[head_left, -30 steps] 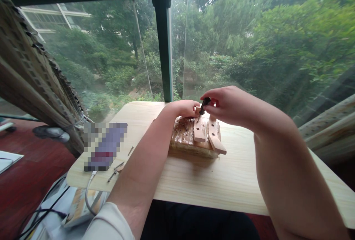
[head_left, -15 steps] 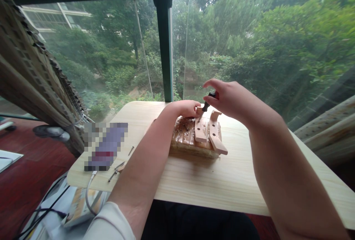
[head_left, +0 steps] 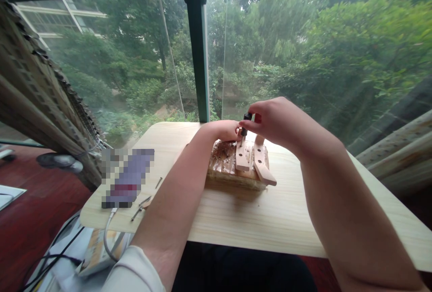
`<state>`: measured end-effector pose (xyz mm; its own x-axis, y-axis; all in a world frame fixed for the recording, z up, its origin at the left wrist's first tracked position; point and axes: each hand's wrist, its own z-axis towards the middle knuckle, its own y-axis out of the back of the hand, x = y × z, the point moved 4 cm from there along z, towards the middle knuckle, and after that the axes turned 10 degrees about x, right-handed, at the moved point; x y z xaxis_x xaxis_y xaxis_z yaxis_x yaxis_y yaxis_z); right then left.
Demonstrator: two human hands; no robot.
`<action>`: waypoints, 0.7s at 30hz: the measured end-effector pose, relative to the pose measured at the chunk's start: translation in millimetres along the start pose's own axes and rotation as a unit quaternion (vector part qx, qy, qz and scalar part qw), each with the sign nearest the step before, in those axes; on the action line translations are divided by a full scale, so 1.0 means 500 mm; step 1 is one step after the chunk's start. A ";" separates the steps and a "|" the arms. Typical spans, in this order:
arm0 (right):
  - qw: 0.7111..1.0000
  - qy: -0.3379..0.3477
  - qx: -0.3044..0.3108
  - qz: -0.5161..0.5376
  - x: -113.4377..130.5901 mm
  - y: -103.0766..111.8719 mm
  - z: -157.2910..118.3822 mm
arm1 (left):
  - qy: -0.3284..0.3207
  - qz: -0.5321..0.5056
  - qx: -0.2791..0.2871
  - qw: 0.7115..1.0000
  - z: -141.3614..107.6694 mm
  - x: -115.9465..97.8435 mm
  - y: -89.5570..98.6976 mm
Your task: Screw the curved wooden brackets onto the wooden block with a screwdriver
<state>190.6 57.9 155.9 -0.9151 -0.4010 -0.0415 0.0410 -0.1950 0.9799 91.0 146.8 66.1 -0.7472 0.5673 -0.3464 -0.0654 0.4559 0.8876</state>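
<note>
My right hand (head_left: 270, 114) pinches the black handle of a screwdriver (head_left: 245, 125) between thumb and fingers. The screwdriver stands nearly upright, its tip down at the far part of a pale wooden piece with holes (head_left: 242, 161). Beyond the same piece, my left hand (head_left: 229, 130) has its fingers bent around the far end; the fingertips are partly hidden. Under it lies a block wrapped in clear shiny plastic (head_left: 222, 159). A second wooden piece with an angled end (head_left: 265, 172) rests on the block's right side.
Several loose screws (head_left: 141, 208) lie at the left of the pale table (head_left: 229, 226), with a single screw (head_left: 158, 182) farther back. A blurred phone-like device (head_left: 130, 177) with a white cable (head_left: 107, 233) is near the left edge. A window stands behind the table.
My right hand has moved slightly left and its fingers have closed on the screwdriver's handle. The screwdriver is more upright now. My left hand stays at the wooden piece.
</note>
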 end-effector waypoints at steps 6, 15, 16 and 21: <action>0.998 0.037 0.012 0.047 -0.001 0.000 -0.004 | -0.029 0.006 -0.008 1.000 0.014 0.011 -0.004; 1.000 -0.015 0.008 -0.011 0.004 0.008 -0.004 | 0.022 0.029 0.005 0.999 -0.013 -0.011 0.005; 1.000 -0.020 0.000 -0.018 0.003 0.006 -0.001 | 0.028 0.027 0.002 0.999 -0.015 -0.012 0.006; 1.000 -0.001 -0.004 -0.016 0.005 -0.003 0.000 | 0.022 0.023 -0.005 0.999 -0.007 -0.008 0.002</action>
<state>188.1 57.1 154.3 -0.9168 -0.3928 -0.0720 0.0155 -0.2150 0.9765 91.3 142.6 69.5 -0.7781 0.5561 -0.2919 -0.0373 0.4230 0.9053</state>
